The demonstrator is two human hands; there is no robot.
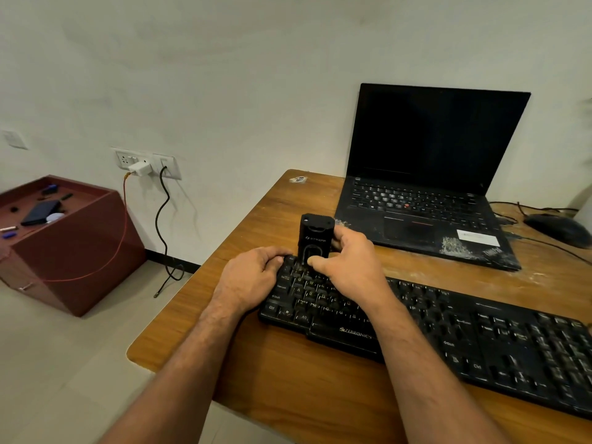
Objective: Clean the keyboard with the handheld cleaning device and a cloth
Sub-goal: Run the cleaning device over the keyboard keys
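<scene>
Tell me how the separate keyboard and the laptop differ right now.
The keyboard lies flat near the table's front edge; the laptop stands open behind it, screen dark. The left hand and the right hand, with the cleaning device, are at the keyboard; nothing touches the laptop. Both are black and dusty.

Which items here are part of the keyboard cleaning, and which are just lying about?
In use: keyboard; handheld cleaning device, held upright by right hand; left hand steadying keyboard's corner.

Lying about: laptop, mouse, wall charger, maroon box.
</scene>
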